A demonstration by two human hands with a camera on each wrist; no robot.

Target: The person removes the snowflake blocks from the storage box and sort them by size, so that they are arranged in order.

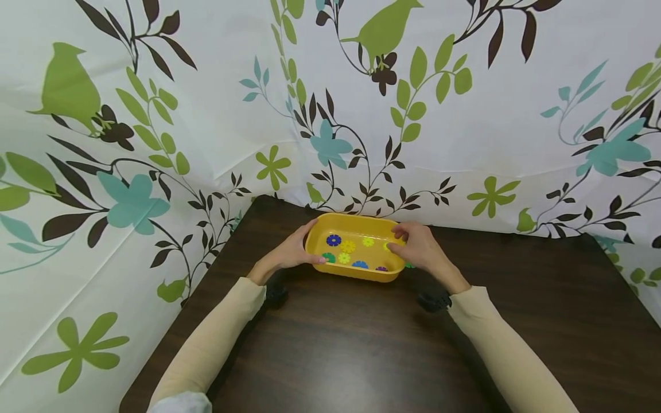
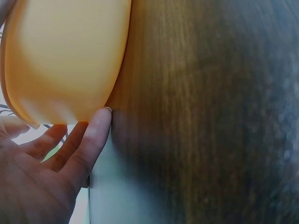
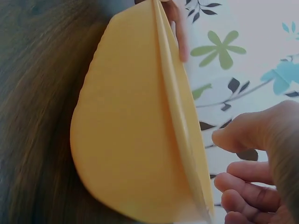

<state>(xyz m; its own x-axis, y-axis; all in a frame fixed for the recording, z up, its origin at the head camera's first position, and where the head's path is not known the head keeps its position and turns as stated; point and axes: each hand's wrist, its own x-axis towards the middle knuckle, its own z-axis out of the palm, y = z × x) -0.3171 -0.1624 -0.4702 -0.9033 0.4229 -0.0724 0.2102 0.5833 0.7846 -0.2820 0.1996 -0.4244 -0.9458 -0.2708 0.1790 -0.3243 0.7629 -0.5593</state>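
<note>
A yellow plastic tray [image 1: 356,274] sits toward the back of the dark table, with several notched flower-shaped discs in it, among them a dark blue disc [image 1: 333,240], a yellow disc [image 1: 348,246] and a blue disc [image 1: 360,264]. My left hand [image 1: 290,248] grips the tray's left end, thumb over the front rim and fingers along the outer side. Over the right end hovers my right hand [image 1: 420,249], fingers loosely bent. In the right wrist view the right hand [image 3: 254,172] stands apart from the tray wall [image 3: 126,116], holding nothing visible.
A bit of a green disc [image 1: 409,265] shows outside the tray's right end, under the right hand. Behind the brown table [image 1: 330,355] hangs a white cloth [image 1: 206,126] printed with birds and leaves; it also covers the left side.
</note>
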